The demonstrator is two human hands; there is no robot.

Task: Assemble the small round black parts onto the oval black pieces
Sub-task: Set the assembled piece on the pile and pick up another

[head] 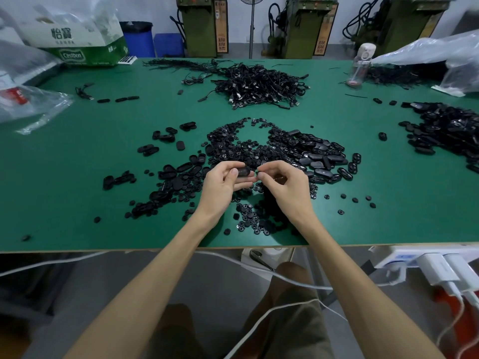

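Oval black piece [243, 171] is gripped at the fingertips of the left hand [223, 183]; small round black part [259, 173] is pinched in the right hand [283, 183], just right of it.

Single view, head-worn, wide-angle. Faces forward and down across the green matte-topped work table [77, 203]. Near edge low in frame, far edge and olive-green metal machines [202, 29] at top. Left hand [223, 182] and right hand [285, 187] close, mid-frame.

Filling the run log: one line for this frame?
left hand holds oval piece | right hand pinches small round part | not yet joined
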